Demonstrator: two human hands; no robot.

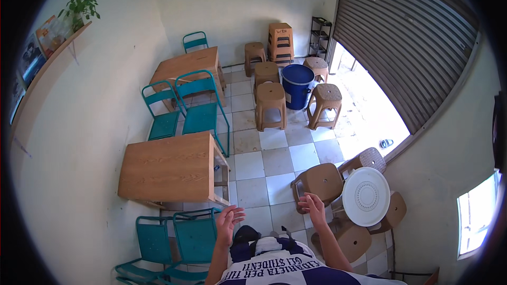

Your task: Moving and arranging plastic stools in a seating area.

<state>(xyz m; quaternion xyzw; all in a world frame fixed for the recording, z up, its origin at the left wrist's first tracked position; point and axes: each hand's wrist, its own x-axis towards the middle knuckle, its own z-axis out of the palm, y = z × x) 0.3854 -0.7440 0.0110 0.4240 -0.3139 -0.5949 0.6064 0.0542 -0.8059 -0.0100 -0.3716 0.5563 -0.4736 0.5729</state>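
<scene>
My left hand (227,225) is raised in front of my body, its fingers stretched out and nothing in it. In the picture it lies beside the teal folding chair (195,236) and the near corner of the wooden table (168,167). My right hand (313,209) is also up and empty, its fingers loosely apart. Closest to it in the picture is a brown plastic stool (319,182). Right of that stool stands a small round table with a white plastic top (366,196). I cannot tell that either hand touches anything.
More brown stools (271,100) surround a blue barrel (297,81) ahead, with a stool stack (280,42) behind. Teal chairs (203,109) and a second wooden table (186,66) line the left wall. A half-raised roller shutter (406,36) opens at right; a sandal (386,143) lies near its threshold.
</scene>
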